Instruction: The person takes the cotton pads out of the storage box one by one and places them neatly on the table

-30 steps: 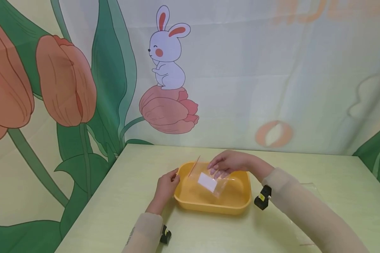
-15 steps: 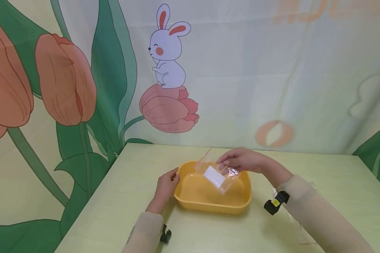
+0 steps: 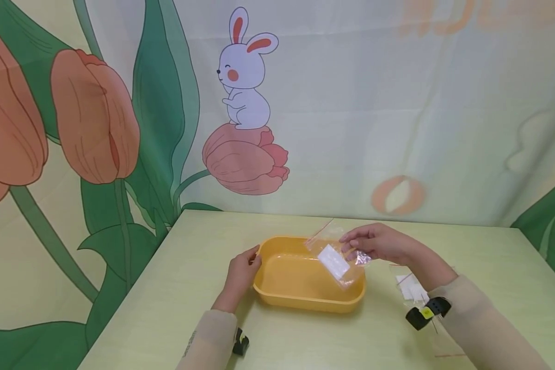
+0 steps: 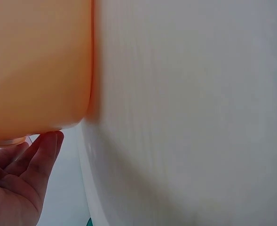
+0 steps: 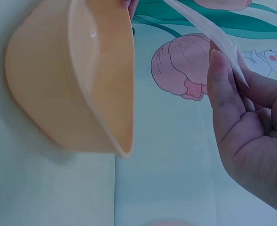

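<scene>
My left hand (image 3: pixel 242 275) holds the left end of a yellow plastic basin (image 3: pixel 307 304). In the left wrist view its fingers (image 4: pixel 43 153) lie against the basin's outer wall (image 4: pixel 39 89). Over the basin's right end, my right hand (image 3: pixel 379 241) pinches a clear zip bag (image 3: pixel 349 282) with a red line along its seal. A white rectangle (image 3: pixel 334 261) shows in the bag, which hangs tilted. The right wrist view has the bag edge-on (image 5: pixel 213 29) between thumb and fingers, apart from the basin's rim (image 5: pixel 89 101).
Right of the basin, more clear bags with white pieces (image 3: pixel 411 288) lie on the pale table (image 3: pixel 166 308), partly hidden by the right forearm. A printed cloth (image 3: pixel 333 113) with a rabbit and tulips hangs behind the table. Black cameras (image 3: pixel 418 317) sit on both wrists.
My right hand has moved right with the zip bag, from over the basin's middle to its right end. The bags on the table show more. The left hand stays on the basin.
</scene>
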Demonstrator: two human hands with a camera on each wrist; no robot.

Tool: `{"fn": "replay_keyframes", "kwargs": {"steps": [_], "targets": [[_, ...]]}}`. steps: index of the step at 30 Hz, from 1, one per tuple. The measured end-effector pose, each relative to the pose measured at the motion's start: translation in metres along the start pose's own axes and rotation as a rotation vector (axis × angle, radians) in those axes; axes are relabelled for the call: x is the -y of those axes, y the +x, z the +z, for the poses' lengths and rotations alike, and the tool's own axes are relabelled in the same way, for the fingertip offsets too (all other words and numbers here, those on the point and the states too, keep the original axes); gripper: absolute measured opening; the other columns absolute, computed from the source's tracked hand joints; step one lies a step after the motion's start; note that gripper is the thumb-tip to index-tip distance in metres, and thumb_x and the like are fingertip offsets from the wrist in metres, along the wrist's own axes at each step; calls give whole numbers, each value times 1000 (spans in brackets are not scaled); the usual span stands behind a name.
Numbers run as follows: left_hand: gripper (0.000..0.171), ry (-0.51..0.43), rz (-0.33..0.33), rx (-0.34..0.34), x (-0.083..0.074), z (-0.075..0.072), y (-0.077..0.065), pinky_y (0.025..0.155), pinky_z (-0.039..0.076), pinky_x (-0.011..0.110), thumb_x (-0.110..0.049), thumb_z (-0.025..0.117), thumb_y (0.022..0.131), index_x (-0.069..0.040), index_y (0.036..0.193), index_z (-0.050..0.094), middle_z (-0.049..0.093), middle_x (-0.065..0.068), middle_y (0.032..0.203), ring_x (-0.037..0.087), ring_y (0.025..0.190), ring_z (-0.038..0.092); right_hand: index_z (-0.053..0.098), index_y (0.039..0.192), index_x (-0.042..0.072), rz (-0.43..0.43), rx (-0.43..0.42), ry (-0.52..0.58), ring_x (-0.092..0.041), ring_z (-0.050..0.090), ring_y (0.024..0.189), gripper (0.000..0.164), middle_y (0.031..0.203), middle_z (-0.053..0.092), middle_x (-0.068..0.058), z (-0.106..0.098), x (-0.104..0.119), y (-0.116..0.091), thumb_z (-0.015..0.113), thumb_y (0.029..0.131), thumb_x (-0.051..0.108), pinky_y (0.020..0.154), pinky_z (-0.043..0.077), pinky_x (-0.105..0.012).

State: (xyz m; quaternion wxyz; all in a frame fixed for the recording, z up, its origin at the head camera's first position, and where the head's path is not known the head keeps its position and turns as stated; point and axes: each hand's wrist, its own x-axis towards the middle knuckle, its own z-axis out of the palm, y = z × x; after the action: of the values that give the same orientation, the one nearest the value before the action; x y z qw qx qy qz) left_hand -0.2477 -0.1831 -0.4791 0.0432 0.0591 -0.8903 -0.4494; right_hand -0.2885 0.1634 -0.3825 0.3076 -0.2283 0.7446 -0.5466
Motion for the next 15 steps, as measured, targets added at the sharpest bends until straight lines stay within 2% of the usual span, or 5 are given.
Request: {"fn": "replay_keyframes", "kwargs": {"steps": [6, 10, 15], "targets": [[43, 26, -6, -1, -2, 0, 0, 98, 59, 43, -11, 54, 104, -1, 145, 55, 68, 23, 132, 34, 118, 67, 47, 138, -18, -20, -36, 17, -2, 73, 96, 45, 104, 75, 13, -8, -13, -23, 53, 106, 12, 71, 51, -15], [43, 17, -20, 4, -1, 1, 0, 100, 58, 44, -12, 54, 104, -2, 146, 55, 67, 23, 133, 35, 120, 66, 49, 136, -16, -29, -46, 37, -3, 72, 97, 43, 105, 74, 12, -12, -22, -38, 54, 106, 14, 76, 55, -15], [43, 13, -9, 2, 1, 2, 2, 98, 59, 43, -11, 54, 103, -1, 146, 55, 68, 24, 132, 35, 118, 67, 61, 130, -3, -26, -59, 95, -4, 72, 98, 31, 106, 74, 10, -18, -35, -55, 54, 106, 16, 84, 60, -19]]}}
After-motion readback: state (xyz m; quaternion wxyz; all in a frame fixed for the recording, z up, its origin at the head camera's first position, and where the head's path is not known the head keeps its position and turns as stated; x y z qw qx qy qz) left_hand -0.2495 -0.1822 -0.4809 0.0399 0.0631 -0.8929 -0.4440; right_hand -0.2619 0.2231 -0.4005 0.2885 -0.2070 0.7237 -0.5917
